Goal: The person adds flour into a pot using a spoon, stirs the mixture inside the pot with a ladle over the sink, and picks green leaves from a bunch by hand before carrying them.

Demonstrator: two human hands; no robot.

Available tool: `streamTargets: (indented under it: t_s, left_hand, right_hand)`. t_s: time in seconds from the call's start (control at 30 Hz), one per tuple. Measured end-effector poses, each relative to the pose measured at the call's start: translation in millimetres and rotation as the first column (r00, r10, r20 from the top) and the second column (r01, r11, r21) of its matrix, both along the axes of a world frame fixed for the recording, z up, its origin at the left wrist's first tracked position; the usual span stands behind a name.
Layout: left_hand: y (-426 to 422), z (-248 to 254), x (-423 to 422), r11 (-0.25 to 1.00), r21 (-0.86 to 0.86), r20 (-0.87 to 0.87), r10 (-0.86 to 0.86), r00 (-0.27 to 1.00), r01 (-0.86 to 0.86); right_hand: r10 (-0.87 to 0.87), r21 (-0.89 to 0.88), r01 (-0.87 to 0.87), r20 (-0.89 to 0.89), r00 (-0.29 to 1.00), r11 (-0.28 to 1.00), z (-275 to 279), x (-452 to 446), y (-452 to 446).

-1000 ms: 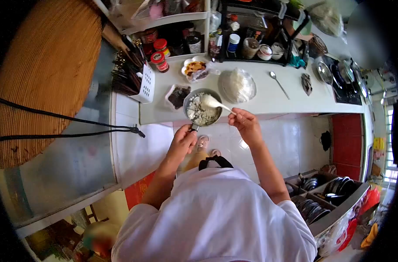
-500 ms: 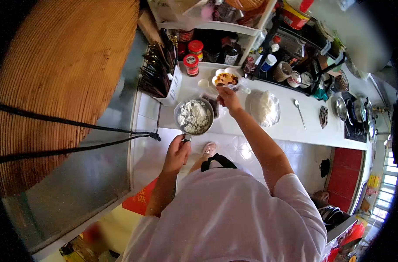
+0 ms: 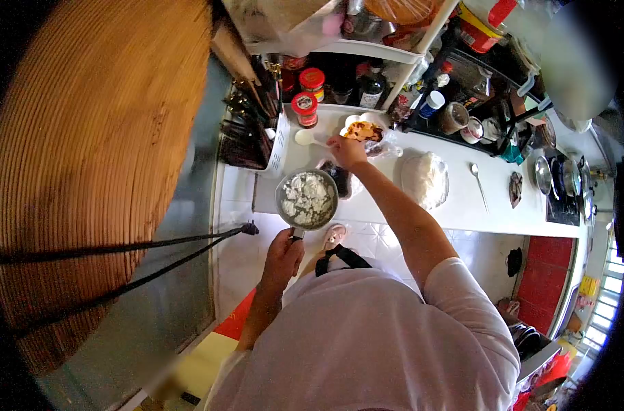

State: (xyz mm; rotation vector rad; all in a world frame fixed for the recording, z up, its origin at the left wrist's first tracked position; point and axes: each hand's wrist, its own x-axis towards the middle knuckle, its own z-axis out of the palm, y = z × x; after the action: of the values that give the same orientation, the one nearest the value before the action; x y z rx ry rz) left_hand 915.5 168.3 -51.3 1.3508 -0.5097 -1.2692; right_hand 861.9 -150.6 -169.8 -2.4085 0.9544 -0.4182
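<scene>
The white desk (image 3: 459, 154) runs along the wall. At its left end I see a white perforated holder (image 3: 279, 147) full of cutlery, then two red-lidded jars (image 3: 304, 111). Just in front of them is a pale spoon (image 3: 303, 138); whether it touches the desk I can't tell. Near it sits a scalloped white dish (image 3: 364, 129) with something orange-brown, and closer to the front edge a container of something dark (image 3: 340, 181). Farther right come a plate heaped with white powder (image 3: 428, 178), a metal spoon (image 3: 475, 168), a dark crumpled thing (image 3: 515, 188) and a black hob (image 3: 562, 214).
</scene>
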Motion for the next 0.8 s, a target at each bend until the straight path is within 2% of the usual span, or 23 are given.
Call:
streamTargets:
  t_s: [0.03, 0.1, 0.13, 0.23, 0.3, 0.37, 0.43, 0.5, 0.57, 0.6, 0.63, 0.7, 0.77, 0.8]
  left_hand:
    - [-2.2, 0.4, -0.5, 1.000, 0.000, -0.001, -0.013, 1.000, 0.013]
    - [-6.6, 2.6, -0.7, 1.000, 0.009, 0.037, -0.001, 0.999, 0.000]
    - [-9.2, 4.9, -1.0, 1.000, 0.009, 0.038, -0.020, 0.999, 0.020]
    - [-16.6, 18.3, -3.2, 0.997, 0.066, 0.034, -0.043, 0.998, 0.041]
    - [-22.8, 27.8, -5.2, 0.995, 0.099, 0.061, -0.027, 0.998, 0.021]
    - [-24.5, 23.9, -4.0, 0.993, 0.085, 0.022, -0.080, 0.997, 0.077]
    - [-29.9, 21.2, -2.4, 0.997, -0.003, 0.053, -0.077, 0.996, 0.077]
    - [-37.4, 30.6, -6.2, 0.991, 0.030, 0.087, -0.135, 0.987, 0.133]
    - [-44.7, 44.2, -14.8, 0.997, 0.073, 0.070, -0.017, 0.997, 0.012]
    - [-45.0, 38.5, -8.6, 0.991, 0.031, 0.061, -0.132, 0.989, 0.131]
    - [-53.1, 38.8, -5.6, 0.987, 0.035, 0.048, -0.155, 0.987, 0.154]
    - [-65.7, 39.0, -8.9, 0.983, 0.045, 0.090, -0.180, 0.980, 0.176]
    - [-83.7, 46.3, -18.1, 0.980, 0.067, 0.089, -0.192, 0.977, 0.187]
    - [-91.0, 47.8, -22.5, 0.974, 0.084, 0.093, -0.216, 0.972, 0.209]
  right_hand:
    - [-0.013, 0.000, 0.013, -0.001, 1.000, 1.000, 16.7, 0.2, 7.0]
    - [-0.013, 0.016, 0.017, -0.229, 0.973, 1.000, 40.1, 1.5, 17.5]
    - [0.036, -0.047, -0.052, -0.292, 0.956, 0.998, 28.2, 4.1, 14.9]
    - [0.027, -0.106, -0.062, -0.305, 0.952, 0.992, 7.4, 14.7, 15.5]
    - [0.007, -0.014, -0.014, -0.395, 0.919, 1.000, 12.2, 19.9, 17.8]
    - [0.031, -0.041, -0.050, -0.377, 0.926, 0.998, -6.2, 21.4, 11.9]
    - [0.064, 0.003, -0.065, -0.216, 0.974, 0.998, 3.6, 12.4, 13.3]
    - [0.107, 0.011, -0.106, -0.119, 0.987, 0.994, 31.7, -8.5, 17.5]
    - [0.045, 0.052, -0.038, -0.139, 0.989, 0.998, 64.2, -29.3, 25.0]
    - [0.016, 0.013, -0.017, 0.104, 0.994, 1.000, 71.8, -45.3, 31.0]
    - [0.006, -0.041, 0.002, 0.194, 0.981, 0.999, 86.6, -65.1, 31.1]
    - [-0.071, -0.064, 0.096, 0.322, 0.944, 0.993, 113.4, -117.8, 29.8]
    - [-0.288, -0.051, 0.313, 0.276, 0.917, 0.948, 94.1, -179.2, 15.1]
    - [-0.434, 0.056, 0.440, 0.314, 0.844, 0.896, 95.5, -211.7, 9.7]
